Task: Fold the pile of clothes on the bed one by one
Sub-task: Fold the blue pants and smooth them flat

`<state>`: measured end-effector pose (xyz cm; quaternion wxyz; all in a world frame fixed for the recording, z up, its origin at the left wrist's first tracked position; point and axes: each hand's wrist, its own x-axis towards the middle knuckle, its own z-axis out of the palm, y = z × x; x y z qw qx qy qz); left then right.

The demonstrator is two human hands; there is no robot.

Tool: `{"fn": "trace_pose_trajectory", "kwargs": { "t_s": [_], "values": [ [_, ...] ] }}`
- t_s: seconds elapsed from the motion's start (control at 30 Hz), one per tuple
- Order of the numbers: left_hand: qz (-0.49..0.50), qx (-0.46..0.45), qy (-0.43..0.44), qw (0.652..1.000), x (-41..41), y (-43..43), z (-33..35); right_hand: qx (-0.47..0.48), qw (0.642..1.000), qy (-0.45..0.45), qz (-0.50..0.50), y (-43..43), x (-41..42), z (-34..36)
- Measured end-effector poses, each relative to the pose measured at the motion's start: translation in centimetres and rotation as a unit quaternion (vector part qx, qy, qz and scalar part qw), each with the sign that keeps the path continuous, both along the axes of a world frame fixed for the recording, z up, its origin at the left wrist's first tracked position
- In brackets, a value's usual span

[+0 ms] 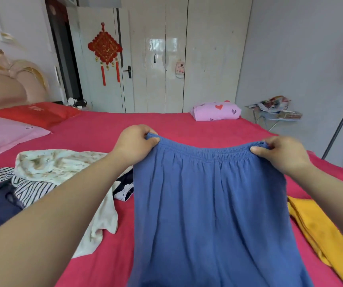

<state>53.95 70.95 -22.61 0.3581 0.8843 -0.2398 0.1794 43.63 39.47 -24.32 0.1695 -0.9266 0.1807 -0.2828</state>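
Bed with crimson fabric sheet (104,129): fills the middle of the view and bears everything below.

Blue soft-knit garment with gathered elastic waistband (214,204): held up above the bed's near centre, waistband stretched level between both hands, cloth hanging towards the camera.

Unfolded pile of clothes (48,175): on the sheet to the left; a cream floral piece on top, black-and-white stripes and dark navy beneath.

Mustard-yellow cloth garment (321,230): lying flat on the right, just beside the blue one.

Pale pink pillow (5,135) and red pillow (36,112): far left, at the headboard.

Lilac heart-print bundle (216,110): far edge.

Left hand (137,141): fingers curled, pinching the waistband's left end.

Right hand (280,152): pinching its right end.
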Motion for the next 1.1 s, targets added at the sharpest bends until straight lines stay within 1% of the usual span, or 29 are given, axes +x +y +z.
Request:
{"fn": "trace_pose_trajectory", "kwargs": {
  "t_s": [0.07,0.13,0.23,0.3,0.37,0.47,0.53,0.6,0.73,0.87,0.97,1.03,1.1],
  "values": [
    [0.016,0.017,0.002,1.0,2.9,-1.3,-2.5,-0.001,1.0,0.02,-0.013,-0.8,2.8,-2.4],
    [0.042,0.032,0.01,0.999,5.5,-2.5,-5.0,0.023,0.999,0.027,-0.013,-1.2,5.4,-4.6],
    [0.094,0.035,0.02,0.995,8.9,-4.2,-8.5,0.136,0.99,0.026,0.002,-1.5,8.9,-7.8],
    [0.114,0.019,0.048,0.992,10.7,-5.2,-11.2,0.189,0.982,0.028,0.003,-1.4,10.6,-10.2],
    [0.087,0.021,0.119,0.989,11.4,-6.0,-14.5,0.226,0.972,0.064,0.014,-0.9,11.7,-13.2],
    [-0.017,0.098,0.226,0.969,10.0,-5.9,-20.3,0.252,0.947,0.186,0.072,0.5,11.4,-18.4],
    [-0.049,0.125,0.241,0.961,8.6,-4.9,-23.2,0.222,0.944,0.227,0.09,1.1,10.1,-21.1],
    [-0.046,0.099,0.237,0.965,7.2,-3.5,-24.8,0.192,0.95,0.233,0.083,1.5,8.4,-22.8],
    [0.01,0.075,0.244,0.967,3.8,-0.7,-26.1,0.137,0.96,0.232,0.08,3.1,4.4,-23.7],
    [0.066,0.071,0.282,0.954,-0.4,1.0,-26.1,0.078,0.962,0.235,0.115,6.1,0.3,-23.0],
    [0.108,0.098,0.286,0.947,-4.1,2.3,-26.4,0.05,0.956,0.231,0.174,9.2,-2.9,-22.8],
    [0.118,0.111,0.296,0.941,-6.7,3.1,-26.6,0.037,0.951,0.244,0.185,10.7,-5.1,-23.1],
    [0.111,0.069,0.318,0.939,-8.9,3.7,-26.5,0.038,0.948,0.266,0.17,11.4,-7.1,-23.4]
  ]
}}
